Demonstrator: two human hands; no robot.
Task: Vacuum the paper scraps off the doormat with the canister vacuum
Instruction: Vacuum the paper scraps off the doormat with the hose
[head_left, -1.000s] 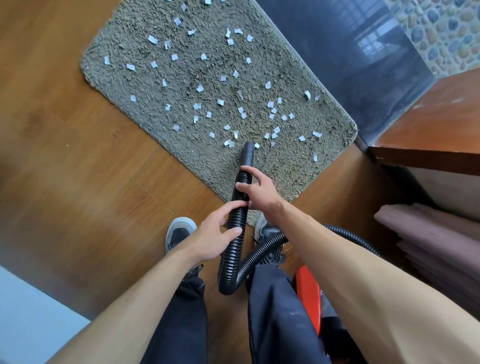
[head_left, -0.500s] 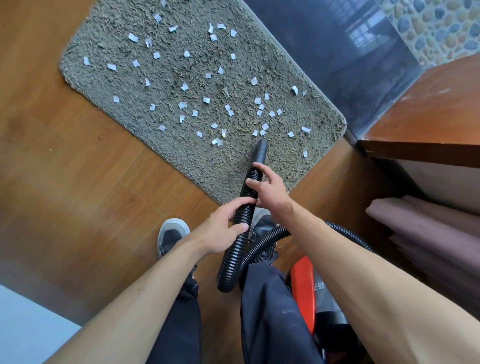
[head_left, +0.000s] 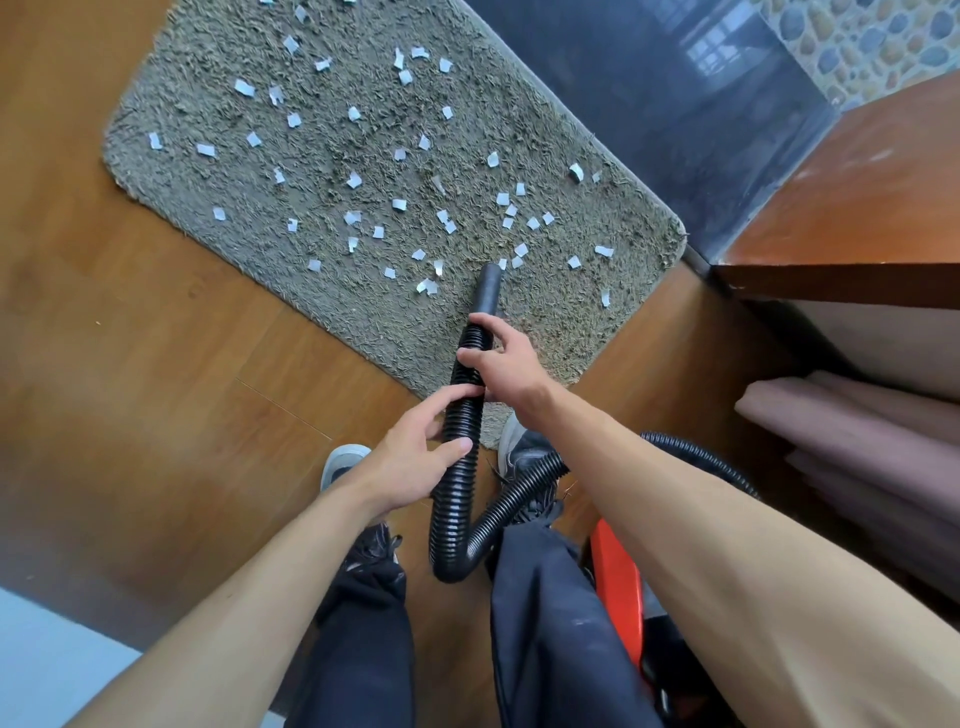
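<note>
Doormat (head_left: 535, 119): grey shag, lying askew on wood floor (head_left: 156, 389). Its far edge runs along a dark glossy slab (head_left: 649, 104).

Scraps (head_left: 354, 180): small white paper bits strewn over most of the mat, thickest toward the right corner. The strip along the near edge is mostly bare. Two bits lie just beside the nozzle tip; a small cluster sits just left of it.

Hose (head_left: 457, 499): black, ribbed. The smooth nozzle (head_left: 487, 286) points at the mat inside the near edge, toward the right corner. Cannot tell if the tip touches the pile. Behind the hands the hose drops, loops between the legs and runs off right.

Right hand (head_left: 506, 364): fingers curled over the hose just behind the nozzle, gripping it.

Left hand (head_left: 415, 462): lower on the hose, fingers over the top, thumb underneath, holding it.

Canister (head_left: 618, 587): orange body, partly hidden behind the right leg and right forearm, on the floor off the mat's near edge.

Shoes: left (head_left: 340, 465) on the floor; right (head_left: 519, 447) at the mat's near corner, toe touching it.

Right of the mat: a reddish wooden top (head_left: 857, 208).
</note>
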